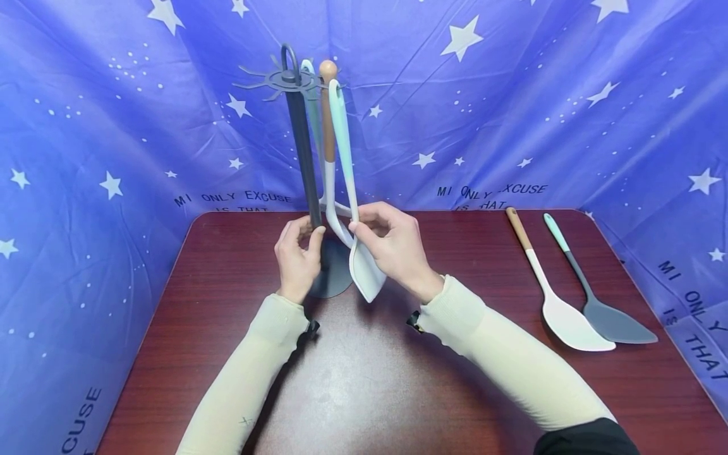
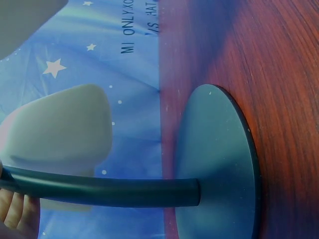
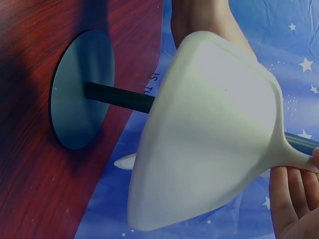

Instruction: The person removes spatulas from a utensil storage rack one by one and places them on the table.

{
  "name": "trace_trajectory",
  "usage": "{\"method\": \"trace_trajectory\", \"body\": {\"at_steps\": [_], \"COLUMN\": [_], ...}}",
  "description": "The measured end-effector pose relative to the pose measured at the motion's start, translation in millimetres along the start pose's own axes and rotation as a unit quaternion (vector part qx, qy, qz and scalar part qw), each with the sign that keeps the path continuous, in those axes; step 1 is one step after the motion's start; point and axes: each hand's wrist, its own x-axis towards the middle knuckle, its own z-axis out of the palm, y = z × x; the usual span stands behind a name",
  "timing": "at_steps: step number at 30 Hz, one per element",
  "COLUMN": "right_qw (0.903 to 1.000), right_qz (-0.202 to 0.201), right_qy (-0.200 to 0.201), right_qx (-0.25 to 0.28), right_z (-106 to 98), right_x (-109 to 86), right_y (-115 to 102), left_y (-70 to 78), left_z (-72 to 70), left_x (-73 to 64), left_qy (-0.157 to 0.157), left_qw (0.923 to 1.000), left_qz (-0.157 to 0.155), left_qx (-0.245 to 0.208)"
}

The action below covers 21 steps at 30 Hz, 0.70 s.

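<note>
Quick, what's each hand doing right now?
Left hand: grips the rack pole.
Right hand: pinches the white spatula hanging on the rack.

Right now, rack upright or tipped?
Upright: the rack has its round base flat on the table, left hand gripping its pole.

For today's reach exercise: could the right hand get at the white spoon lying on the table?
Probably yes, once freed: the right hand grips a white spatula on the rack, and bare table lies between it and the white spoon.
</note>
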Motion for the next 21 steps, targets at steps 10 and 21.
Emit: {"method": "trace_trajectory", "body": {"at_steps": [10,21], "right_qw": [0.9998,0.9996], "right_qz": [-0.007,-0.013], "right_qy": [0.012,0.019], "right_qx": [-0.014,-0.016], "right_z": [-2,-3], "right_x": [-5.8,-12.0], "right_y": [-5,2], "left_y": [-3.1,-3.4], "left_z": [0.3,0.7], "left_x": [-1.0,0.0], "left_qy": [-0.002,-0.001], "left_qw": [1.0,1.0], "left_qz": [-0.001,0.008], "left_qx": [0.001,-0.005]}}
